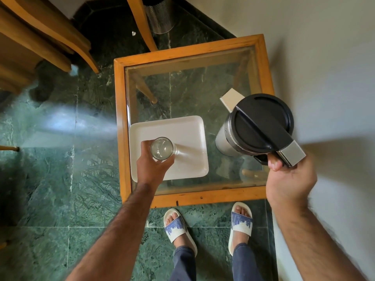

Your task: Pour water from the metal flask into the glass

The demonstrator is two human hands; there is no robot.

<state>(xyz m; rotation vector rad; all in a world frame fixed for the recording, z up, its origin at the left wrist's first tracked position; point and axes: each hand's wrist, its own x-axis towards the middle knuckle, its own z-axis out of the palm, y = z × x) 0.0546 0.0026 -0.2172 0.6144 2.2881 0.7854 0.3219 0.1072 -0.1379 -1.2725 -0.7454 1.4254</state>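
Observation:
A clear glass stands upright over the near left part of a white tray, and my left hand is wrapped around its side. The metal flask, steel-bodied with a black lid and a spout pointing to the far left, is upright above the right side of the table. My right hand grips its black and steel handle from the near right. I cannot tell whether the flask rests on the glass top or hangs just above it. No water stream shows.
The tray lies on a small glass-topped table with an orange wooden frame. A wall runs close on the right. Wooden chair legs and a perforated metal bin stand beyond the table. My sandalled feet are at its near edge.

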